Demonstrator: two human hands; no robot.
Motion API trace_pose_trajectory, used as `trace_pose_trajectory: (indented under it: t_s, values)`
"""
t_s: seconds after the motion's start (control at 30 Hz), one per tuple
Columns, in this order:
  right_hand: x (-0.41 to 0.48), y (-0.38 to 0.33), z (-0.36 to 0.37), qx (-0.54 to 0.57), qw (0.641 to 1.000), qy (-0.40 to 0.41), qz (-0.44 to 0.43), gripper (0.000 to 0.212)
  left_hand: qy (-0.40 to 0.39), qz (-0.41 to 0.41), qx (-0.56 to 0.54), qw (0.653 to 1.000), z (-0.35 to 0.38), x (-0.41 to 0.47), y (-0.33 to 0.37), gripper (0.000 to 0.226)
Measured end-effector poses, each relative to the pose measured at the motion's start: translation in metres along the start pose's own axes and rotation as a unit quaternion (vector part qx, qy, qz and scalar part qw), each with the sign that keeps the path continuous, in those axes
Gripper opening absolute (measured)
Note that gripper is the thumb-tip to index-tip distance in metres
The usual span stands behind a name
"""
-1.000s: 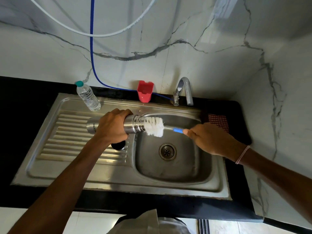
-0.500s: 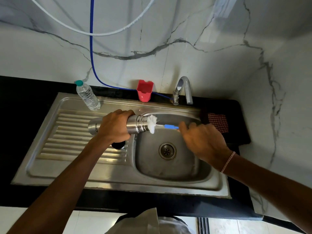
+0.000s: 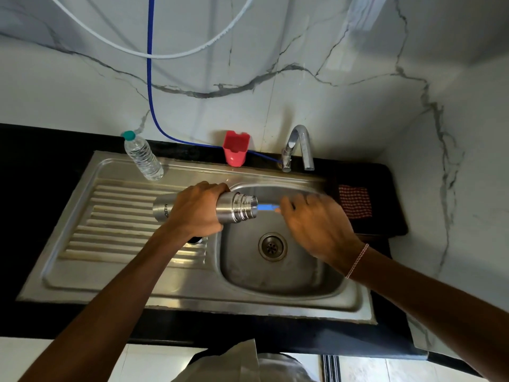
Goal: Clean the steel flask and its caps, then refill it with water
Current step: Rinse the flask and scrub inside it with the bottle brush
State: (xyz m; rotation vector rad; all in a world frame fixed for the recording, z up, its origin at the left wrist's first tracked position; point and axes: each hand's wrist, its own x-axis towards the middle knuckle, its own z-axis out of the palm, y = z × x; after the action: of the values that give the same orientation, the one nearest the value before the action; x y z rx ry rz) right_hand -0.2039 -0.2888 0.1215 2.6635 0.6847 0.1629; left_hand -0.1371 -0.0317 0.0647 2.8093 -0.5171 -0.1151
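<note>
Flask seemingly horizontal, mouth pointing right.

Blue plastic handle: one end hidden inside ribbed steel flask mouth, other under motion-blurred right hand. Small dark round object: mostly covered by left forearm, unidentifiable. Flask body: middle hidden by gripping left hand.

Over the steel sink the person's left hand grips the steel flask on its side, mouth towards the right hand, which holds a blue brush handle running into that mouth, with a plastic bottle, red holder and tap behind.
</note>
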Motion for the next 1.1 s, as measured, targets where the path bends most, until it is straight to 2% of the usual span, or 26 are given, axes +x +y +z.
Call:
trace_pose_trajectory:
  t_s: [0.07,0.13,0.2,0.23,0.3,0.33,0.37,0.4,0.43,0.47,0.5,0.53,0.57,0.63,0.7,0.77,0.8,0.87,0.9,0.93,0.97,1.0,1.03,1.1]
  values:
    - [-0.002,0.006,0.004,0.018,1.0,0.002,-0.014,0.03,0.0,0.021,0.011,1.0,0.001,-0.001,-0.003,0.065]
    - [-0.006,0.017,-0.001,0.046,0.998,-0.034,-0.023,0.032,0.005,0.026,0.009,1.0,0.001,-0.003,-0.006,0.066]
    - [-0.008,0.026,-0.003,0.147,0.985,-0.085,-0.031,0.036,0.013,0.023,0.008,1.0,-0.001,-0.005,-0.009,0.067]
    - [-0.006,0.032,-0.003,0.23,0.965,-0.125,-0.022,0.038,0.016,0.024,0.007,1.0,-0.003,-0.006,-0.011,0.067]
    - [-0.003,0.044,0.0,0.403,0.884,-0.235,0.03,0.049,0.013,0.021,-0.002,1.0,-0.005,-0.009,-0.014,0.067]
    - [-0.001,0.049,0.001,0.458,0.843,-0.274,0.065,0.053,0.008,0.017,-0.008,1.0,-0.005,-0.01,-0.015,0.067]
    - [-0.001,0.053,0.002,0.463,0.832,-0.293,0.083,0.054,0.002,0.013,-0.01,1.0,-0.006,-0.009,-0.015,0.067]
    - [-0.003,0.054,0.003,0.421,0.861,-0.274,0.078,0.053,-0.004,0.009,-0.01,1.0,-0.005,-0.009,-0.015,0.067]
    - [-0.009,0.052,0.006,0.331,0.917,-0.215,0.052,0.05,-0.008,0.002,-0.007,1.0,-0.005,-0.008,-0.015,0.067]
    - [-0.015,0.049,0.01,0.206,0.97,-0.126,0.024,0.046,-0.011,-0.007,-0.004,1.0,-0.005,-0.006,-0.015,0.066]
    - [-0.02,0.042,0.012,0.087,0.995,-0.053,0.01,0.038,-0.013,-0.017,-0.004,1.0,-0.004,-0.005,-0.014,0.064]
    - [-0.022,0.036,0.011,0.005,1.0,-0.009,0.009,0.029,-0.016,-0.025,-0.006,1.0,-0.004,-0.004,-0.014,0.063]
    - [-0.024,0.03,0.012,-0.026,1.0,0.015,0.005,0.02,-0.018,-0.031,-0.009,0.999,-0.003,-0.004,-0.015,0.063]
    - [-0.024,0.023,0.012,-0.019,0.999,0.036,-0.006,0.021,-0.021,-0.032,-0.017,0.999,-0.003,-0.004,-0.016,0.063]
    - [-0.026,0.024,0.012,0.007,1.0,0.014,-0.01,0.03,-0.022,-0.02,-0.016,0.999,-0.004,-0.005,-0.017,0.063]
    - [-0.028,0.026,0.009,0.085,0.996,-0.04,0.009,0.04,-0.027,-0.014,-0.014,0.999,-0.006,-0.006,-0.02,0.066]
    - [-0.024,0.032,0.005,0.155,0.983,-0.094,0.022,0.048,-0.032,-0.019,-0.013,0.999,-0.007,-0.007,-0.023,0.068]
    - [-0.016,0.049,-0.002,0.322,0.917,-0.23,0.048,0.059,-0.04,-0.037,-0.014,0.998,-0.009,-0.009,-0.032,0.072]
    - [-0.014,0.056,-0.004,0.38,0.882,-0.271,0.066,0.059,-0.042,-0.046,-0.017,0.998,-0.01,-0.01,-0.036,0.072]
    - [-0.014,0.061,-0.003,0.394,0.872,-0.278,0.081,0.058,-0.044,-0.052,-0.019,0.997,-0.01,-0.011,-0.039,0.072]
    - [-0.017,0.061,-0.002,0.359,0.893,-0.257,0.086,0.054,-0.046,-0.055,-0.016,0.997,-0.01,-0.012,-0.041,0.071]
    - [-0.023,0.059,0.001,0.279,0.934,-0.208,0.077,0.047,-0.047,-0.058,-0.011,0.997,-0.01,-0.012,-0.042,0.071]
    - [-0.029,0.054,0.007,0.183,0.973,-0.126,0.067,0.036,-0.047,-0.063,-0.008,0.997,-0.009,-0.013,-0.044,0.07]
    - [-0.038,0.045,0.004,0.062,0.996,-0.019,0.059,0.014,-0.046,-0.074,-0.011,0.996,-0.008,-0.014,-0.045,0.068]
